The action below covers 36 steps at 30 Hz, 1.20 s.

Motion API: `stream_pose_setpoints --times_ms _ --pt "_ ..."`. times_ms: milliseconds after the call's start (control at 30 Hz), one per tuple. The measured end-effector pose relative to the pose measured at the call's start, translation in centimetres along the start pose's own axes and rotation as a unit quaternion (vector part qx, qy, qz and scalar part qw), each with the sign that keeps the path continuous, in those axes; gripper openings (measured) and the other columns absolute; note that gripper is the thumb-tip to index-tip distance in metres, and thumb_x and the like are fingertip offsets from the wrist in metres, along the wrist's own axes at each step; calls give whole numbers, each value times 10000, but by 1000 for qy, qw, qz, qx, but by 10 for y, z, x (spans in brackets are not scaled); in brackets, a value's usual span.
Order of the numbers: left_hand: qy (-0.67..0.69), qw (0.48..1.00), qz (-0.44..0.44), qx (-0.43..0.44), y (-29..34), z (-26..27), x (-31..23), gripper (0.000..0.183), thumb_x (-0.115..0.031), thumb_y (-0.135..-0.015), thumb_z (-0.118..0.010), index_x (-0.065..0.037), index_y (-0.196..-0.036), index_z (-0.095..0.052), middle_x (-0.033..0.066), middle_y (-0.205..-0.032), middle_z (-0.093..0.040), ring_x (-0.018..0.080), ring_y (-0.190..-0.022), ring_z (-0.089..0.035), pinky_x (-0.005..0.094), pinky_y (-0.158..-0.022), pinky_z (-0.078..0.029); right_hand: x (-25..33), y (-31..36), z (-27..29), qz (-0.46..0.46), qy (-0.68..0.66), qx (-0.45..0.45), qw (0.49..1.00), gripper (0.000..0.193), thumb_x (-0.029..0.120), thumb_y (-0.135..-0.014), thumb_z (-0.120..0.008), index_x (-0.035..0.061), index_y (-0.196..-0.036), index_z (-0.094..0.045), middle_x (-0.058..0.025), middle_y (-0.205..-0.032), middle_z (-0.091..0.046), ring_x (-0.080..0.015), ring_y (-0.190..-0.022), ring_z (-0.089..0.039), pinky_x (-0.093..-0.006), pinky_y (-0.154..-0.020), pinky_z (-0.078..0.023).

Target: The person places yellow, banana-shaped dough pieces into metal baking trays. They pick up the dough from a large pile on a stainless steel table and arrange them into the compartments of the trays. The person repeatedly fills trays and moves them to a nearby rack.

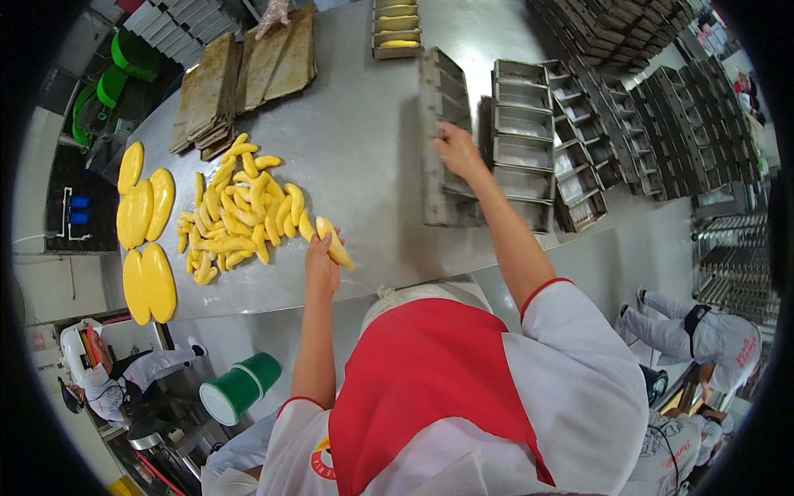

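**Steel table** [372,165], cut off at its far side, bearing a heap of curved yellow dough pieces [240,211]. Well to the heap's right stand multi-compartment loaf tins [523,124]; between these and the heap is a tin row [438,99], motion-blurred, its long axis directed away from the wearer. Beyond the heap: stacked brown-stained panels [211,95]. Left of it: smooth yellow slabs [161,202]. Beyond and rightward: a second tin row [397,31] containing dough, cut off above. Right of the heap, the right hand [460,153] is curled onto the blurred tin row; its fingertips are indistinct. At the heap's near right margin, the left hand [320,260] has its fingers bent around one dough piece [334,244], partly hiding it. The piece lies obliquely, one end toward the heap, the other pointing rightward and toward the wearer. Nearer the wearer than the heap: a round badge [322,459], partly hidden, with printed lettering.
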<state>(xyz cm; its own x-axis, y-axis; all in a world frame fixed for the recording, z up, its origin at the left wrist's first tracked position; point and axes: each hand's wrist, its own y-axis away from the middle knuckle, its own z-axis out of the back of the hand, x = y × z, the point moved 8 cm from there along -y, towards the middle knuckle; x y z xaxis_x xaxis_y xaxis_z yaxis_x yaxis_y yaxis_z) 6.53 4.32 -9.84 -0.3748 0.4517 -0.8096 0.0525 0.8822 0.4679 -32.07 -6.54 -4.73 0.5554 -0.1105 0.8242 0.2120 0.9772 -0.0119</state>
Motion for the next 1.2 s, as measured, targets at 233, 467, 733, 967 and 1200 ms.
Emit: stream_pose_setpoints --times_ms 233,467,733,967,1200 --pt "157 962 7 224 18 -137 -52 522 -375 -1063 -423 -71 -1487 -398 81 -1465 -475 267 -1282 -502 446 -1116 -384 113 80 -72 97 -177 135 970 479 310 -991 -612 -22 -1333 -557 -193 -1089 -702 -289 -947 -693 -379 -832 -550" --pt "52 991 -79 93 2 -45 -91 417 -322 -1032 -537 -58 -1355 -529 55 -1205 -616 196 -1107 -599 366 -932 -493 232 88 16 190 -371 -19 909 363 192 -1019 -561 -7 -1322 -526 -85 -985 -674 -92 -800 -629 -244 -727 -522" --pt "50 994 27 -95 18 70 -26 345 -320 -1022 -561 -86 -1276 -558 27 -1114 -592 168 -990 -584 332 -880 -488 233 41 -154 253 -42 -29 966 447 251 -965 -607 -28 -1301 -513 -226 -1075 -662 -410 -933 -672 -456 -831 -555" --pt "-28 985 -2 -171 19 132 -27 295 -284 -1018 -566 -75 -1223 -603 27 -1101 -637 130 -961 -603 297 -841 -478 137 77 -273 248 116 164 948 421 267 -893 -657 42 -1241 -582 -187 -1156 -637 -384 -1061 -641 -481 -865 -542" --pt "-282 935 -140 -161 -59 149 -76 317 -224 -986 -602 1 -1207 -625 88 -1118 -682 189 -993 -652 343 -914 -490 98 71 -282 235 308 219 895 212 288 -935 -609 89 -991 -655 -140 -952 -681 -345 -789 -700 -480 -723 -569"
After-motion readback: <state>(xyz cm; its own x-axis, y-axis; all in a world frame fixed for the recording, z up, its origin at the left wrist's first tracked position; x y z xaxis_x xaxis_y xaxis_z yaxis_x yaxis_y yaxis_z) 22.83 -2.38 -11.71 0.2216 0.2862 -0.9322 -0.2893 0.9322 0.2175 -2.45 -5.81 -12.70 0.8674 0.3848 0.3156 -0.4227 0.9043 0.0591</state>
